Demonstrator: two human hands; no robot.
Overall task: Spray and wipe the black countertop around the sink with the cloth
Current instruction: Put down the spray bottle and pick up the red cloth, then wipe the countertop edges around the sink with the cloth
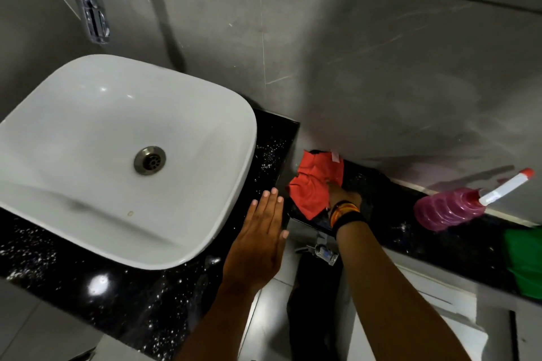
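A white basin [88, 138] sits on the black speckled countertop [137, 299]. To its right, lower down, a black ledge [410, 231] runs along the wall. My right hand [344, 195] presses a red cloth [311, 187] onto the left end of that ledge, fingers closed on the fabric. My left hand [259, 240] hovers flat and open over the countertop's right edge, beside the basin, holding nothing. A pink spray bottle [451, 208] with a white nozzle lies on its side on the ledge, right of the cloth.
A chrome tap [91, 0] juts from the grey tiled wall above the basin. A green object [525, 261] rests at the ledge's far right. A small chrome valve [325, 252] sticks out below the ledge. White floor tiles show between counter and ledge.
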